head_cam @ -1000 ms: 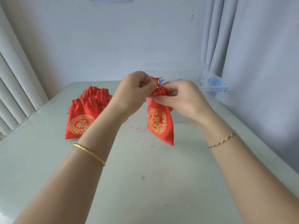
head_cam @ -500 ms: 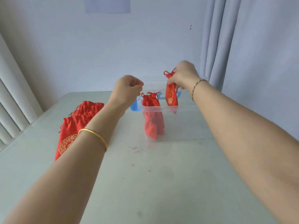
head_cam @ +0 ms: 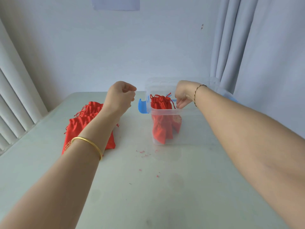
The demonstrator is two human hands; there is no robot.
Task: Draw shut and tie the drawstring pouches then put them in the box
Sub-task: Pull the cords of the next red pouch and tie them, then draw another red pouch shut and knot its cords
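Observation:
A clear plastic box [head_cam: 189, 129] stands on the table past the middle. Several red drawstring pouches [head_cam: 160, 128] stand inside it, their gathered tops and cords above the rim. My right hand [head_cam: 183, 95] hovers over the box's opening, fingers pointing down beside the cords and loosely curled, with nothing visibly held. My left hand [head_cam: 121, 96] hangs in the air left of the box, its fingers curled into a loose fist and holding nothing. A pile of red pouches [head_cam: 77, 126] with gold print lies on the table at the left, partly hidden by my left forearm.
The box has a blue latch [head_cam: 142, 107] on its left side and a clear lid [head_cam: 212, 83] raised behind it. Small red thread bits [head_cam: 143, 153] dot the table in front. A curtain [head_cam: 231, 47] hangs at the right, blinds [head_cam: 13, 104] at the left.
Both hands worked at one pouch's neck a second ago. My right hand then carried that pouch over the box and lowered it in; the pouch now sits inside. My left hand let go and stayed curled.

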